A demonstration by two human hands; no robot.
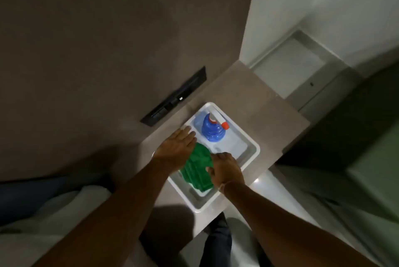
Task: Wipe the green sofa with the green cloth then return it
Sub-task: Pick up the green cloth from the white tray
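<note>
Your right hand [226, 171] was curled down on the near edge of the green cloth [195, 169], fingers bent and pinched onto the fabric, while your left hand [178, 146] lay flat with its fingers straight and together, the palm covering the cloth's far-left part and the fingertips reaching the rim of the white tray [253, 150]. The cloth sat folded in the near half of that tray, just beside the blue bottle [212, 129], which stood in the far half. Whether you were picking it up or setting it back I could not tell. Either way, you did well to keep it bundled and clear of the bottle. The cloth's long axis ran from the near-right corner of the tray up toward the far left, its ridged folds following that diagonal
</note>
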